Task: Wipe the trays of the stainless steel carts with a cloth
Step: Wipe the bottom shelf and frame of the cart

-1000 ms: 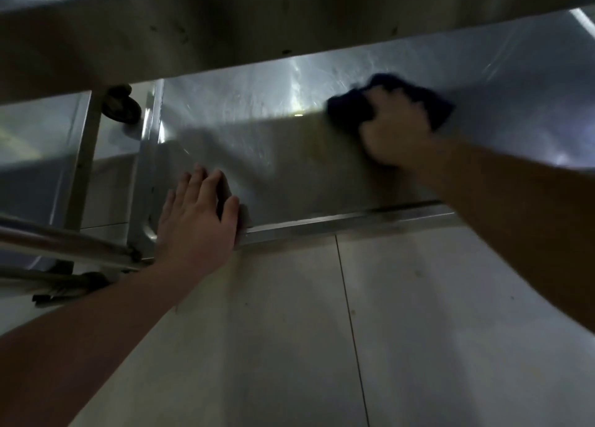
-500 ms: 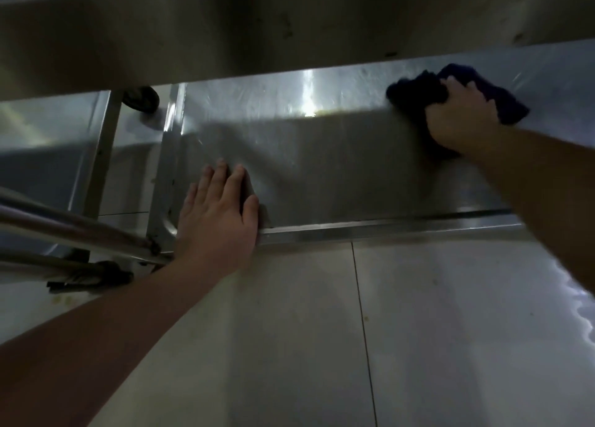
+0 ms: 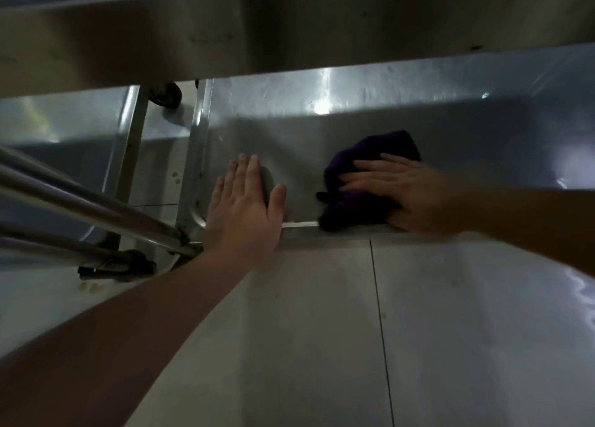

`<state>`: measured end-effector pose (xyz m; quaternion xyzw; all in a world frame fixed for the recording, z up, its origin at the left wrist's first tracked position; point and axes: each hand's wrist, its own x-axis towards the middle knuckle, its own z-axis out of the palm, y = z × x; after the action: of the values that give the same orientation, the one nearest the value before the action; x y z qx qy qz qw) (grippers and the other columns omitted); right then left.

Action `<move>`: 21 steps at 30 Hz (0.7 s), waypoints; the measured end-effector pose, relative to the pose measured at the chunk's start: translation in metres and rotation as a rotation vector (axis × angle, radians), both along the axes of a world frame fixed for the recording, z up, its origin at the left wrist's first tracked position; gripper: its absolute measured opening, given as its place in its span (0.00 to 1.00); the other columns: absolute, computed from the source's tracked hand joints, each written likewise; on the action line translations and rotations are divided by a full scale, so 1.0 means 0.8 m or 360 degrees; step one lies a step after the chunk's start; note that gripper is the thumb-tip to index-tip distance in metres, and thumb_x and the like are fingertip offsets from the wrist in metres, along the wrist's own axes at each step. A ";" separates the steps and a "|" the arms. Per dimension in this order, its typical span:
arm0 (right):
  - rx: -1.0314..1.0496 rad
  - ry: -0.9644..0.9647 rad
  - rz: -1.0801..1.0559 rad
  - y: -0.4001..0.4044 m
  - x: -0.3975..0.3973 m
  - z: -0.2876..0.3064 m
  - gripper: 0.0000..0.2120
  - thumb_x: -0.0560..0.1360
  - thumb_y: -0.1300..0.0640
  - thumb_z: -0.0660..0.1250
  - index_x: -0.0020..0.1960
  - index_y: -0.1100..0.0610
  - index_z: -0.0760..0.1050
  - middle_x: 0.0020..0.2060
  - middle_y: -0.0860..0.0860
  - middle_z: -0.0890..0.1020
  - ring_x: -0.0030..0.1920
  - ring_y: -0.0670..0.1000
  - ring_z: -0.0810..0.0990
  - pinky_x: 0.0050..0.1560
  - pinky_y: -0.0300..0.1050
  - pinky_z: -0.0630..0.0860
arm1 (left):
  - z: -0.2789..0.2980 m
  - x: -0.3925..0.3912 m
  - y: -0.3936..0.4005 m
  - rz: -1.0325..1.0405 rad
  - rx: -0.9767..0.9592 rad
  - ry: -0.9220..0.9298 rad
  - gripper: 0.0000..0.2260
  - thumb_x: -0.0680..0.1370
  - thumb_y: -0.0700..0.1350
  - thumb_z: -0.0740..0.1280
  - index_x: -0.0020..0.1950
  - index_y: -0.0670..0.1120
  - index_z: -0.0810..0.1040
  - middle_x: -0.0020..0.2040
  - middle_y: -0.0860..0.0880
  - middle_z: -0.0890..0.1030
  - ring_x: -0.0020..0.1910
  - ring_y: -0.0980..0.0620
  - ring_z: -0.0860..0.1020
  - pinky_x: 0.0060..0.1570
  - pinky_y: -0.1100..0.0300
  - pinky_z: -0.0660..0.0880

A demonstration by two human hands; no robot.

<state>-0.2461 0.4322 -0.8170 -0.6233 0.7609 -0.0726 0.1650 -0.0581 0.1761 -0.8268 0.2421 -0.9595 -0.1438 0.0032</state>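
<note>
Pressing cloth (image 3: 354, 201) flat-fingered with right hand (image 3: 412, 194), left hand (image 3: 244, 207) lying open on tray (image 3: 386, 111); risking cloth sliding off the near rim.

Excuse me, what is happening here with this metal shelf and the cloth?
A person is wiping the low stainless steel cart tray. The right hand presses a dark purple cloth flat onto the tray near its front rim. The left hand rests open on the tray's front left corner, beside the cloth but not touching it.
</note>
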 end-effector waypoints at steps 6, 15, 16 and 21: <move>-0.0073 0.0011 -0.1182 -0.066 -0.087 0.013 0.29 0.82 0.53 0.62 0.82 0.49 0.60 0.81 0.53 0.62 0.82 0.56 0.56 0.81 0.60 0.50 | 0.000 -0.002 0.004 0.0002 -0.0070 -0.0065 0.41 0.81 0.68 0.36 0.87 0.45 0.48 0.87 0.46 0.48 0.86 0.51 0.44 0.83 0.51 0.41; -0.0031 -0.0007 -0.0617 -0.158 0.045 0.001 0.33 0.80 0.47 0.56 0.83 0.44 0.53 0.83 0.42 0.55 0.83 0.46 0.48 0.81 0.54 0.41 | 0.001 0.006 -0.002 0.0117 0.0245 0.0350 0.34 0.84 0.67 0.47 0.87 0.54 0.45 0.87 0.52 0.48 0.85 0.49 0.52 0.82 0.47 0.51; -0.0028 -0.0019 -0.0537 -0.145 0.054 -0.002 0.33 0.79 0.46 0.55 0.83 0.42 0.53 0.83 0.40 0.55 0.83 0.45 0.47 0.81 0.53 0.41 | 0.002 0.006 -0.004 0.0110 0.0266 0.0339 0.35 0.83 0.69 0.47 0.87 0.55 0.47 0.87 0.51 0.51 0.85 0.49 0.53 0.82 0.46 0.51; -0.0044 -0.0017 -0.0324 -0.092 0.069 -0.004 0.32 0.78 0.32 0.52 0.81 0.36 0.53 0.82 0.37 0.54 0.82 0.42 0.45 0.81 0.51 0.40 | 0.009 0.001 -0.008 -0.0013 0.0159 0.0076 0.39 0.80 0.71 0.41 0.87 0.52 0.53 0.86 0.51 0.57 0.85 0.53 0.50 0.83 0.48 0.45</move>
<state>-0.1909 0.3588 -0.8205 -0.5447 0.8183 -0.1028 0.1522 -0.0573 0.1699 -0.8194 0.2344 -0.9518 -0.1972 0.0133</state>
